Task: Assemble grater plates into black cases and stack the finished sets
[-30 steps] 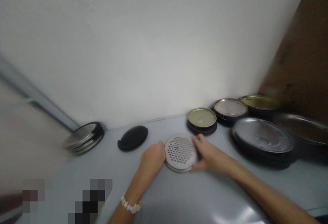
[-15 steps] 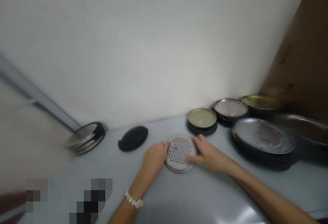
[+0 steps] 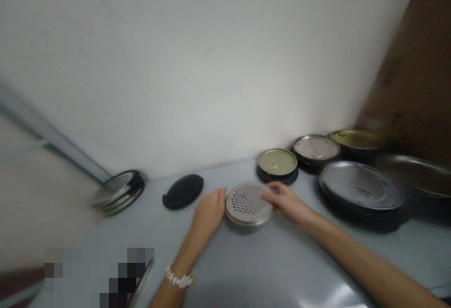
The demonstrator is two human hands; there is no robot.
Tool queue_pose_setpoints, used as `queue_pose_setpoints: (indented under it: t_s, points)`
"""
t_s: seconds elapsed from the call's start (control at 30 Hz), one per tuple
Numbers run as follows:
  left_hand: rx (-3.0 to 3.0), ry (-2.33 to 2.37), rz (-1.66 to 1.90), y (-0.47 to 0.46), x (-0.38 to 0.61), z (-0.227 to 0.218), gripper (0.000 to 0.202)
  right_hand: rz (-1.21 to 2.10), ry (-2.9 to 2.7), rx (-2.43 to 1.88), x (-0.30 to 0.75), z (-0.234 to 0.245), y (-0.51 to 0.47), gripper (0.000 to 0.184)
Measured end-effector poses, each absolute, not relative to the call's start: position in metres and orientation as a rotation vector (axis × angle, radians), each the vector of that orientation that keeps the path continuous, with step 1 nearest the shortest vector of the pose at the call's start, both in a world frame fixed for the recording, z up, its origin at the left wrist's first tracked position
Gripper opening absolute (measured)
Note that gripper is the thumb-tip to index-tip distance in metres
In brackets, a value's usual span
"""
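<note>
At the far left a stack of perforated lids (image 3: 117,191) leans by the wall, well apart from the hands. A black lid (image 3: 183,190) lies flat on the grey table (image 3: 282,270), near the left hand (image 3: 207,211). That hand, with a pale bracelet (image 3: 179,278) at the wrist, sets its loosely curled fingers against the left rim of the perforated disc (image 3: 246,202); whether it grips or only steadies cannot be told. The disc sits mid-table, a shadow under its near edge. The right hand (image 3: 286,201) pinches its far right rim, thumb on top. Just behind, a gold lid (image 3: 277,162) tops a dark stack; further right come a silver lid (image 3: 316,147) and a large oval lid (image 3: 361,190), with a brown box (image 3: 416,77) beyond. Nothing lies between the hands and the disc. Half a second ago the disc tipped its face up more; now it lies flatter, and the right hand has slid from its near side to its far rim.
</note>
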State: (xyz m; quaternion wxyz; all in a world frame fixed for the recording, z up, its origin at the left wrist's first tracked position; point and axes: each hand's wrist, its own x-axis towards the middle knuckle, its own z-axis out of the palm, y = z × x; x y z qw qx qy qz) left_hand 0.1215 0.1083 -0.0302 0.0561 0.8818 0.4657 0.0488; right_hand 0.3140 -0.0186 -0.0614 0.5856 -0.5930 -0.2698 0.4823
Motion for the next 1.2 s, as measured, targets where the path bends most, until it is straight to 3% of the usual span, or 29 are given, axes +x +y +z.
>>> queue_pose_setpoints:
  t_s: [0.17, 0.37, 0.47, 0.63, 0.8, 1.07, 1.2]
  points:
    - [2.552, 1.942, 0.135, 0.136, 0.092, -0.020, 0.044, 1.152, -0.475, -1.288, 0.313, -0.058, -0.018, 0.034]
    - [2.559, 1.628, 0.037, 0.155, 0.071, -0.023, 0.054, 1.105, -0.429, -1.271, 0.317, -0.062, -0.015, 0.030]
    - [2.541, 1.363, 0.011, 0.160, 0.065, -0.013, 0.046, 1.091, -0.430, -1.282, 0.316, -0.063, -0.014, 0.030]
    - [2.484, 1.568, 0.306, 0.164, 0.060, -0.005, 0.035, 1.103, -0.559, -1.348, 0.314, -0.063, -0.016, 0.035]
    - [2.469, 1.467, 0.145, 0.150, 0.080, -0.020, 0.050, 0.992, -0.825, -1.427, 0.313, -0.065, -0.018, 0.046]
    - [2.547, 1.327, 0.098, 0.134, 0.097, -0.030, 0.049, 0.600, -1.218, -1.740, 0.306, -0.071, -0.023, 0.064]
    - [2.502, 1.299, 0.208, 0.133, 0.099, -0.031, 0.045, 0.672, -1.382, -1.715, 0.305, -0.069, -0.029, 0.101]
